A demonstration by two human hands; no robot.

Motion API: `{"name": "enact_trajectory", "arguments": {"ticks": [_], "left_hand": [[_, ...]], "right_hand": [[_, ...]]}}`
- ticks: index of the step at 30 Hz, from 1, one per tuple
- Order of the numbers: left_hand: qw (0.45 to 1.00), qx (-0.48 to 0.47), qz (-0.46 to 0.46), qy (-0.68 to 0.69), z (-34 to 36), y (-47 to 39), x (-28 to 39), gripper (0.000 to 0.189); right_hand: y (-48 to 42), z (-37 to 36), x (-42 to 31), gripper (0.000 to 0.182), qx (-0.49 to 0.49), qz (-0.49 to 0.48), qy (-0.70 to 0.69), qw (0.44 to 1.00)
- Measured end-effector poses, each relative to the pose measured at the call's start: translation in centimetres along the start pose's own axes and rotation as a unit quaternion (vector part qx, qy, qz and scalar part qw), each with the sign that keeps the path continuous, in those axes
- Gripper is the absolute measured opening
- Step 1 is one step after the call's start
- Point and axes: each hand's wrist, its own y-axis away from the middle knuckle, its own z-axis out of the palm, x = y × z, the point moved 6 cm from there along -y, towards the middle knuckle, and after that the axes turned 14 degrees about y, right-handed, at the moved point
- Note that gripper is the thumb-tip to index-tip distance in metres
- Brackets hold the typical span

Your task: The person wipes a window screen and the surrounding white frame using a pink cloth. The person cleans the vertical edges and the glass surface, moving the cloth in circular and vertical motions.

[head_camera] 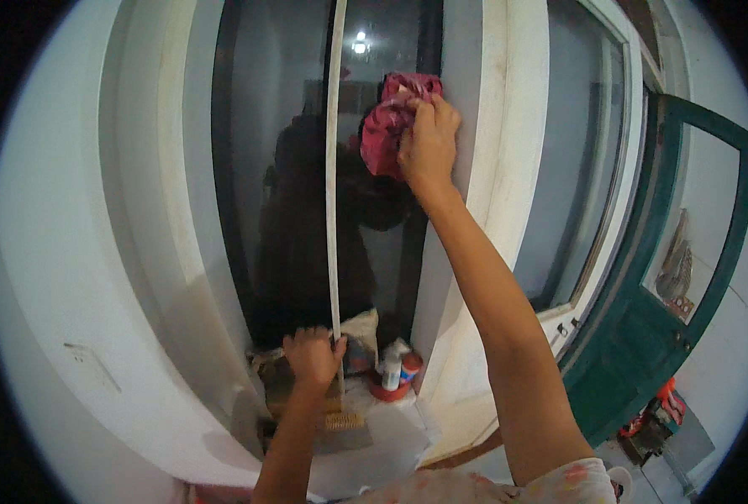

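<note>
My right hand (432, 142) presses a crumpled dark pink cloth (386, 135) against the right pane of a dark window (380, 252), close to its right edge. The pane mirrors a dark figure and a bright lamp. Lower down and to the left, my left hand (314, 356) rests by the foot of the thin pale upright bar (332, 189) that divides the window. Its fingers are spread, with the thumb near the bar; whether they grip the bar is not clear.
On the sill (386, 428) stand a red round tray (390, 392) with a white bottle (391, 372) and a small can (411, 366). A bristled brush (344, 421) lies near a box (273, 384). A green door (626, 353) is at the right, with items on the floor below.
</note>
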Motion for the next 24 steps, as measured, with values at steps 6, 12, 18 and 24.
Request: {"name": "enact_trajectory", "arguments": {"ticks": [6,12,18,24], "left_hand": [[1.000,0.019,0.009,0.016,0.1,0.5,-0.7,0.038],[1.000,0.011,0.003,-0.012,0.6,0.5,0.1,0.040],[1.000,-0.005,-0.009,-0.015,0.2,1.0,0.4,0.038],[1.000,-0.002,0.001,-0.012,0.3,0.0,0.3,0.033]], "right_hand": [[-11.0,6.5,0.3,0.046,0.122,-0.081,-0.015,0.989],[-26.3,14.6,5.0,0.039,0.191,-0.060,0.245,0.949],[-29.3,16.4,5.0,0.047,0.068,0.004,0.102,0.992],[-25.0,13.3,4.4,0.041,-0.099,0.002,0.218,0.971]]}}
